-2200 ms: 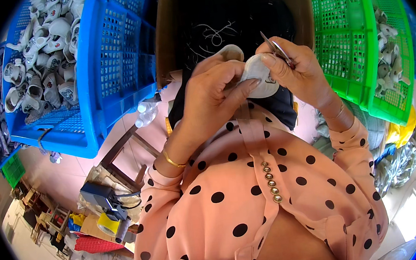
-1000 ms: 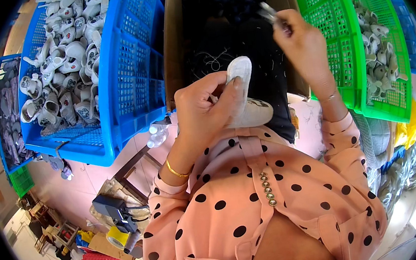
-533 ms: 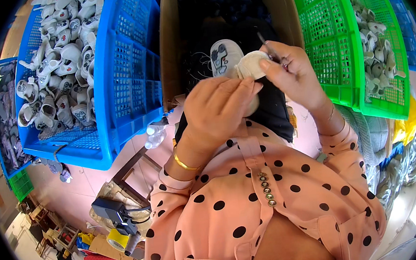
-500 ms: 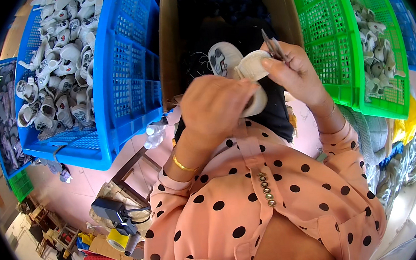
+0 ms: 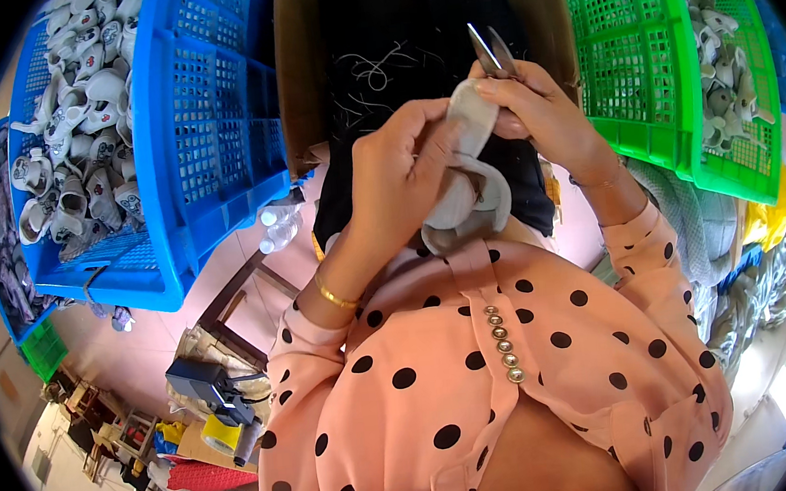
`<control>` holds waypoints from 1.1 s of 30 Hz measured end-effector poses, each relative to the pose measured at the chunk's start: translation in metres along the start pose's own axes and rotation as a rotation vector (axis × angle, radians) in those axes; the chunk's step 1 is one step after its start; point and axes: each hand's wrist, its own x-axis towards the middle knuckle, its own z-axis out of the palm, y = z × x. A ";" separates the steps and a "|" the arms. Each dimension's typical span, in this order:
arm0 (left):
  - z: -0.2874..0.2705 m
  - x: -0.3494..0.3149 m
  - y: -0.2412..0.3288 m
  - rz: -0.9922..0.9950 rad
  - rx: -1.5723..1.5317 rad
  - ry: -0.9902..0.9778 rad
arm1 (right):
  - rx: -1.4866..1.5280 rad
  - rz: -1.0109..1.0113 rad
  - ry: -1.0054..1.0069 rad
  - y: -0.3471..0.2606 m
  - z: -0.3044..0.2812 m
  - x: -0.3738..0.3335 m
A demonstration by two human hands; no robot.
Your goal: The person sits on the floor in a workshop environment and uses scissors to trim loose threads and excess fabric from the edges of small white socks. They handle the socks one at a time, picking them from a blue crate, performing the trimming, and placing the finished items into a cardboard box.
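Over my lap I hold a small off-white shoe upper (image 5: 473, 119) between both hands, its curved open part hanging down toward my blouse. My left hand (image 5: 394, 172) is closed round its left side, the thumb lying on the fabric. In my right hand (image 5: 546, 120) sits a pair of metal thread snips (image 5: 493, 50), blades pointing up and away. The thumb and fingers of that same hand also pinch the upper's far end. The lower part of the upper is partly covered by my left fingers.
At left stands a blue plastic crate (image 5: 216, 149) heaped with white shoe uppers (image 5: 87, 113). A green crate (image 5: 634, 65) at right holds more pale pieces. A cardboard box (image 5: 296, 76) is ahead. Loose white threads (image 5: 382, 69) lie on dark cloth. Plastic bottles (image 5: 279, 227) stand at left.
The upper has been turned, so its printed face no longer shows and its open part hangs lower. My left fingers have shifted along it. The snips stay in my right hand, slightly farther left.
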 end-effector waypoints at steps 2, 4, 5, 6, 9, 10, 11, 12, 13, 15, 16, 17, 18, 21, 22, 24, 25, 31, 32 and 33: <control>0.008 0.006 -0.022 -0.011 -0.004 0.038 | -0.037 0.007 0.040 0.023 -0.011 0.007; 0.011 0.008 -0.030 -0.074 -0.052 0.041 | -0.063 0.017 0.086 0.035 -0.015 0.010; 0.012 0.008 -0.031 -0.119 -0.144 0.009 | -0.070 -0.006 0.091 0.037 -0.016 0.009; 0.013 0.009 -0.031 -0.163 -0.236 -0.023 | -0.077 -0.029 0.097 0.039 -0.017 0.009; 0.008 0.015 -0.029 -0.306 -0.330 -0.164 | -0.155 -0.085 0.102 0.042 -0.017 0.009; 0.005 0.017 -0.029 -0.356 -0.330 -0.219 | -0.191 -0.101 0.103 0.042 -0.016 0.008; 0.003 0.021 -0.029 -0.416 -0.368 -0.227 | -0.361 -0.166 0.172 0.041 -0.016 0.006; 0.001 0.024 -0.029 -0.474 -0.405 -0.231 | -0.533 -0.233 0.236 0.037 -0.016 0.004; -0.001 0.026 -0.030 -0.533 -0.443 -0.235 | -0.705 -0.299 0.299 0.033 -0.016 0.002; -0.002 0.027 -0.034 -0.546 -0.508 -0.201 | -0.993 -0.511 0.360 0.027 -0.021 -0.007; -0.003 0.027 -0.034 -0.560 -0.531 -0.186 | -1.136 -0.619 0.389 0.024 -0.023 -0.011; -0.003 0.027 -0.034 -0.575 -0.553 -0.169 | -1.239 -0.627 0.378 0.020 -0.022 -0.014; -0.003 0.027 -0.034 -0.583 -0.537 -0.150 | -1.342 -0.634 0.369 0.017 -0.022 -0.019; -0.004 0.027 -0.031 -0.599 -0.532 -0.101 | -1.568 -0.628 0.350 0.017 -0.020 -0.024; -0.005 0.027 -0.030 -0.599 -0.557 -0.092 | -1.607 -0.632 0.343 0.016 -0.020 -0.023; -0.007 0.026 -0.027 -0.600 -0.585 -0.079 | -1.649 -0.646 0.334 0.016 -0.018 -0.021; -0.008 0.026 -0.025 -0.602 -0.588 -0.074 | -1.652 -0.656 0.334 0.016 -0.017 -0.019; -0.009 0.021 -0.026 -0.602 -0.656 -0.066 | -1.706 -0.623 0.323 0.013 -0.012 -0.016; -0.009 0.021 -0.026 -0.599 -0.668 -0.066 | -1.721 -0.618 0.318 0.012 -0.011 -0.016; -0.009 0.020 -0.026 -0.600 -0.678 -0.064 | -1.738 -0.633 0.320 0.012 -0.011 -0.016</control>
